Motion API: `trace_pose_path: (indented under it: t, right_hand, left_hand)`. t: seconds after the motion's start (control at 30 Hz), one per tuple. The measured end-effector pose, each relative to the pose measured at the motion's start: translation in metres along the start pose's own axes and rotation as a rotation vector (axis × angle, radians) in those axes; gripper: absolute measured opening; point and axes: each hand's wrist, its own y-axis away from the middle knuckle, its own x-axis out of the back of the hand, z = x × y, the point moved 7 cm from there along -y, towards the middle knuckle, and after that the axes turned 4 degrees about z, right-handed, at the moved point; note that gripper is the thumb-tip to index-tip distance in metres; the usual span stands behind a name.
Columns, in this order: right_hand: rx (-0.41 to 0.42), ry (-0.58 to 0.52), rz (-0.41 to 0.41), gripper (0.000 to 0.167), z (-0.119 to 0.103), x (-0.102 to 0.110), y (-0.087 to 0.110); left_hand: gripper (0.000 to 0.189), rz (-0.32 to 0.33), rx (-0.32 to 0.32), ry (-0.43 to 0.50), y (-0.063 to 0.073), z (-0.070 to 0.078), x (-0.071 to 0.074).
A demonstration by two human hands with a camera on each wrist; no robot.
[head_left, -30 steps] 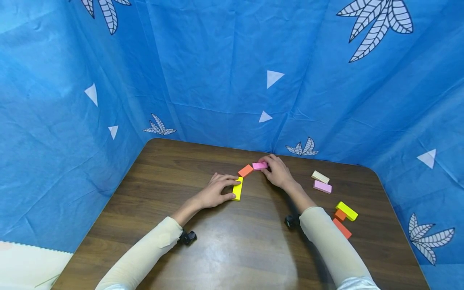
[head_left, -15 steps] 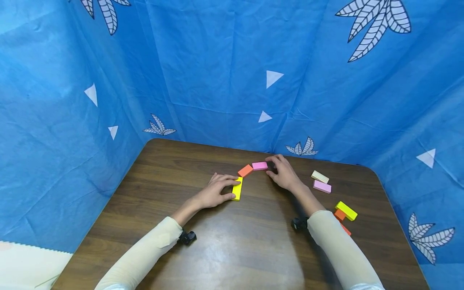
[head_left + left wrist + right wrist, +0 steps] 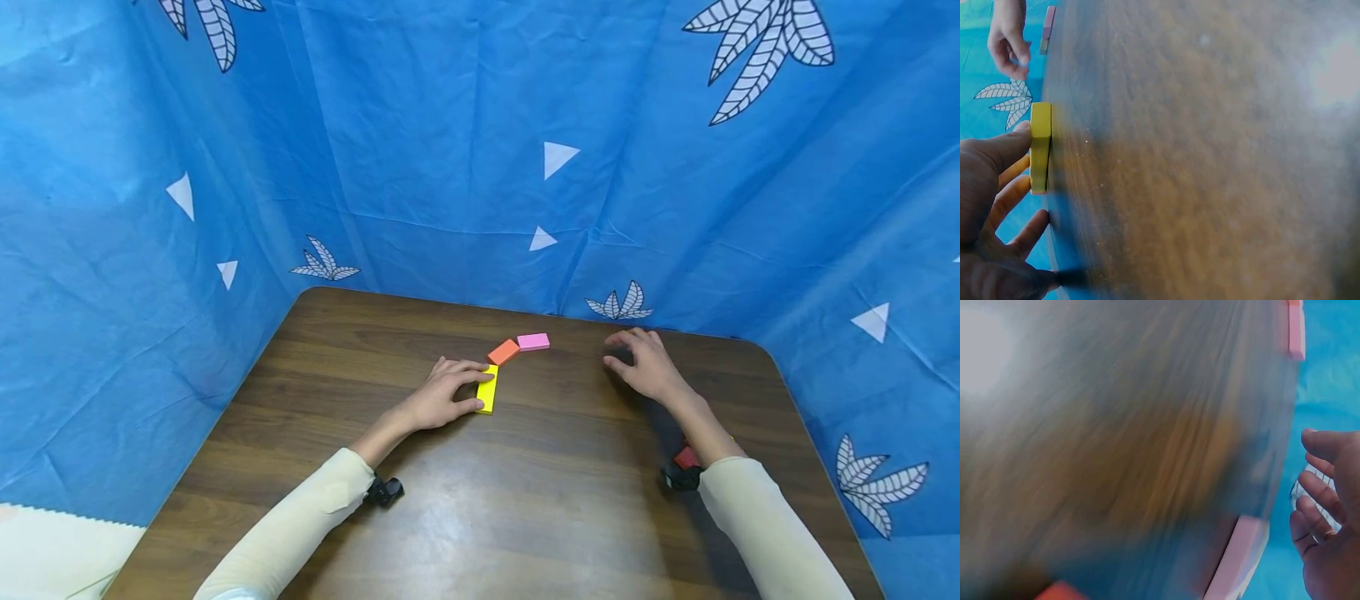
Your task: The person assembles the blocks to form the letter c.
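"Yellow block (image 3: 487,390), middle of the head view: which way does it point?"

"Its long axis runs nearly up and down the frame, upper end leaning slightly right, towards the orange block (image 3: 503,352). That slants up and right to the pink block (image 3: 533,342), which lies almost level across the frame."

"And the left hand (image 3: 441,396)?"

"Thumb and fingers spread, resting on the yellow block: thumb towards its lower end, a finger near its upper end."

"What differs from 0.5 seconds ago?"

"Mainly the right hand (image 3: 645,367). It was just beside the pink block's right end; now it is well apart from it, right of centre, with a wide gap between thumb and fingers. It hides the lilac block (image 3: 1234,559) from the head view, though the right wrist view shows that at its lower edge. Those 3 blocks in the curve lie as before."
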Motion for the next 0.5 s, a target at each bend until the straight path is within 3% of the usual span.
trace_pose_path:
  t: [0.27, 0.5]
  right_hand:
    - [-0.098, 0.003, -0.003, 0.033, 0.035, 0.023, 0.032]
    - [-0.100, 0.019, 0.000, 0.028, 0.049, 0.034, 0.050]
  left_hand:
    - [0.051, -0.007, -0.006, 0.007, -0.003, -0.001, -0.002]
    - [0.053, 0.000, -0.003, -0.004, -0.001, -0.002, -0.001]
